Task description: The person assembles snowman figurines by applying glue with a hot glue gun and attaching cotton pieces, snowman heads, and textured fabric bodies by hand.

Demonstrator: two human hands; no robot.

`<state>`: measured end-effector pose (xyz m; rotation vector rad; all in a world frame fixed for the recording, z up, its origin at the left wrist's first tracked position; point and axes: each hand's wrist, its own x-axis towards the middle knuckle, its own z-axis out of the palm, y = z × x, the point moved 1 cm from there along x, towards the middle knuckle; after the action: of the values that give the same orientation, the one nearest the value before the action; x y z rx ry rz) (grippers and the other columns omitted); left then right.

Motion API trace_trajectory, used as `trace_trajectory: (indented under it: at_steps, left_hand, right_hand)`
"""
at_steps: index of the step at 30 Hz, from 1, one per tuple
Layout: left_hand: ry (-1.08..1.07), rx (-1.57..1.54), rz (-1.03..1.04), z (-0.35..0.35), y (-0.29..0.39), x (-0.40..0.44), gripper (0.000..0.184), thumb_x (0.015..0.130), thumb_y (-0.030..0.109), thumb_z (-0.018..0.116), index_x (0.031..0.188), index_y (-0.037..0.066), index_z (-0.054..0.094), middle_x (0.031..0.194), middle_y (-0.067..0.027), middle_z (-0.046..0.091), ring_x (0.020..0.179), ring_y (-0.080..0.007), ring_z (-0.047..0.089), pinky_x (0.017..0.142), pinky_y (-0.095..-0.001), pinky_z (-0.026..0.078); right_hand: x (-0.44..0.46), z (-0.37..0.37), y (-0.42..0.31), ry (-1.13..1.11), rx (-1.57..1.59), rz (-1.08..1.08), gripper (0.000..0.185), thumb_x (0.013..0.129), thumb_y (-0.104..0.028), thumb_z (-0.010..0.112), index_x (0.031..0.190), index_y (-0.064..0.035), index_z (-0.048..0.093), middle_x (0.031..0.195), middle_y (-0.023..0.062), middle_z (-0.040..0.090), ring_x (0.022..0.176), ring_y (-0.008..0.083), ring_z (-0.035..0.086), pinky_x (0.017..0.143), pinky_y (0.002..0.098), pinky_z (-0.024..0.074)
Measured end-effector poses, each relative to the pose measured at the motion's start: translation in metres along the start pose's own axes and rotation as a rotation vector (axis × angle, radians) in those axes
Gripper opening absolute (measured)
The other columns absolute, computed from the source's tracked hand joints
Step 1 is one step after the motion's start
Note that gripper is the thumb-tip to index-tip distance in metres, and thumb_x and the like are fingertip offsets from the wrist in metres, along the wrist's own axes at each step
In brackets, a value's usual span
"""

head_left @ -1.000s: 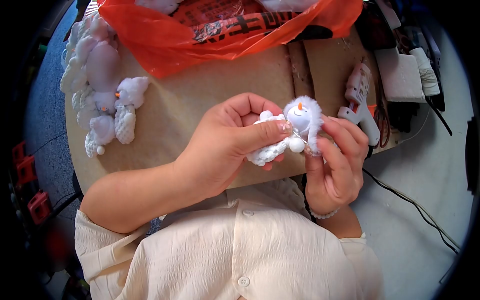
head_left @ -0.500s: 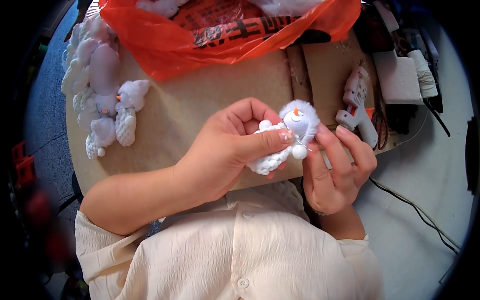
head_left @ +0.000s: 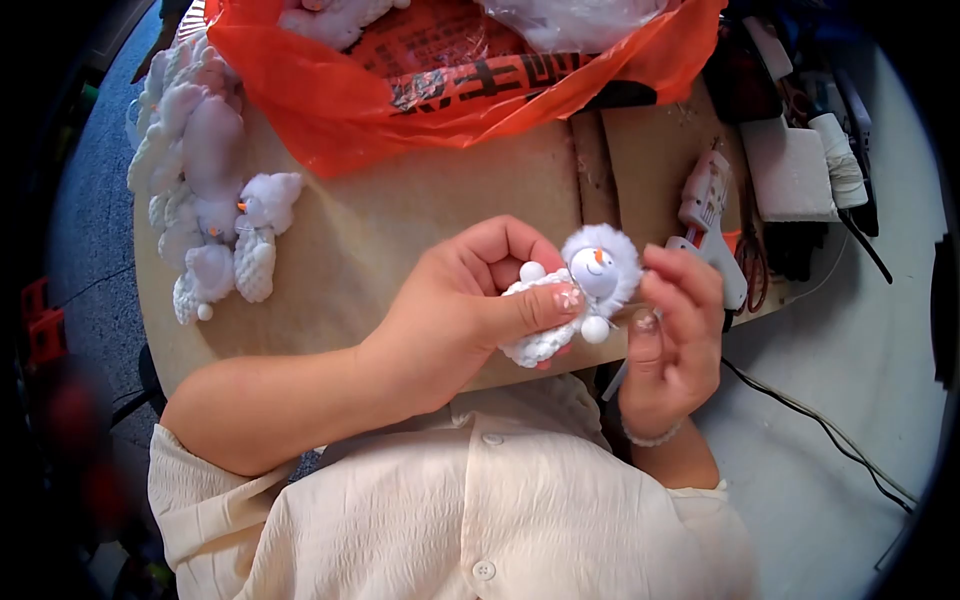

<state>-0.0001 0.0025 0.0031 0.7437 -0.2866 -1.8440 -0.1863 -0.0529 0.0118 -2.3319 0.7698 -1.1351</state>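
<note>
A small white snowman doll (head_left: 597, 272) with a fluffy white hood, an orange nose and a drawn smile is held at its knitted body. My left hand (head_left: 470, 305) is closed round that body, thumb pressed on the front. White pompoms stick out at the doll's sides. Just right of its head, my right hand (head_left: 680, 335) has its fingers curved and apart from the thumb, with nothing visible between them. Whether a fingertip brushes the fluffy hood I cannot tell.
Similar snowman dolls (head_left: 268, 205) lie heaped along the table's left side. An orange plastic bag (head_left: 320, 130) spreads across the back. To the right are a glue gun (head_left: 705, 215), a white foam block (head_left: 790, 170) and a thread spool (head_left: 840, 165). Cables (head_left: 820, 420) hang beyond the table edge.
My right hand's fingertips have come away from beside the doll's neck, and the hand has turned and spread. My left hand still grips the doll, slightly lower in view.
</note>
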Motion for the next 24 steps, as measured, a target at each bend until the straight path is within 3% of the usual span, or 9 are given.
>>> trace_trajectory:
  at_steps: [2, 5, 6, 12, 15, 21, 24]
  left_hand:
    - [-0.024, 0.005, -0.004, 0.001, 0.0, -0.001, 0.019, 0.087, 0.006, 0.067, 0.098, 0.005, 0.052, 0.089, -0.0092, 0.065, 0.072, -0.0145, 0.064, 0.059, -0.0285, 0.054]
    - [-0.038, 0.036, 0.016, 0.003, 0.0, -0.003, 0.021, 0.085, 0.004, 0.069, 0.097, 0.004, 0.052, 0.088, -0.0086, 0.065, 0.073, -0.0139, 0.064, 0.06, -0.0281, 0.054]
    - [-0.037, 0.05, 0.026, 0.003, 0.001, -0.003, 0.021, 0.085, 0.003, 0.07, 0.097, 0.003, 0.052, 0.088, -0.0083, 0.065, 0.073, -0.0137, 0.064, 0.06, -0.0278, 0.054]
    - [-0.124, 0.1, -0.077, 0.007, 0.01, -0.006, 0.021, 0.083, 0.001, 0.072, 0.095, 0.002, 0.054, 0.09, -0.0074, 0.065, 0.077, -0.011, 0.062, 0.065, -0.0249, 0.052]
    - [-0.211, 0.251, 0.008, 0.006, 0.006, -0.006, 0.018, 0.084, 0.01, 0.073, 0.095, 0.004, 0.06, 0.087, -0.0008, 0.063, 0.076, -0.0055, 0.057, 0.064, -0.0213, 0.046]
    - [-0.273, 0.739, 0.149, 0.006, 0.01, -0.008, 0.017, 0.084, 0.005, 0.072, 0.094, 0.002, 0.057, 0.089, -0.0028, 0.064, 0.078, -0.0051, 0.058, 0.066, -0.0193, 0.046]
    - [-0.235, 0.803, 0.174, 0.007, 0.011, -0.008, 0.019, 0.085, 0.005, 0.071, 0.096, 0.002, 0.056, 0.091, -0.0028, 0.063, 0.08, -0.0049, 0.057, 0.067, -0.0192, 0.046]
  right_hand:
    - [0.003, 0.007, 0.0, 0.079, 0.277, 0.155, 0.03, 0.087, -0.008, 0.064, 0.115, 0.0018, 0.06, 0.115, 0.0192, 0.06, 0.099, 0.0293, 0.059, 0.085, 0.0361, 0.0493]
    - [0.005, 0.006, -0.003, -0.165, 0.32, 0.278, 0.032, 0.087, -0.01, 0.065, 0.115, 0.0045, 0.059, 0.111, 0.0201, 0.061, 0.094, 0.0281, 0.062, 0.079, 0.0325, 0.0514]
    - [0.008, 0.006, -0.003, -0.172, 0.25, 0.169, 0.034, 0.086, -0.009, 0.066, 0.115, 0.0059, 0.058, 0.106, 0.0201, 0.063, 0.091, 0.0283, 0.063, 0.075, 0.0325, 0.0522]
    - [0.002, 0.0, 0.0, -0.179, 0.341, 0.136, 0.036, 0.078, -0.006, 0.071, 0.111, 0.0043, 0.059, 0.101, 0.0183, 0.064, 0.085, 0.0298, 0.063, 0.073, 0.0351, 0.0509]
    - [0.01, -0.004, 0.001, -0.291, 0.431, 0.099, 0.038, 0.075, -0.006, 0.074, 0.109, 0.0029, 0.06, 0.098, 0.0164, 0.064, 0.082, 0.0293, 0.062, 0.072, 0.0353, 0.05]
    - [0.023, -0.015, 0.003, -0.425, 0.368, -0.022, 0.039, 0.071, -0.008, 0.077, 0.105, 0.001, 0.061, 0.095, 0.0134, 0.065, 0.08, 0.0284, 0.062, 0.069, 0.0353, 0.0497]
    - [0.023, -0.015, 0.003, -0.41, 0.28, -0.079, 0.041, 0.071, -0.01, 0.077, 0.107, 0.0012, 0.061, 0.094, 0.0134, 0.064, 0.08, 0.0281, 0.062, 0.069, 0.0349, 0.0497]
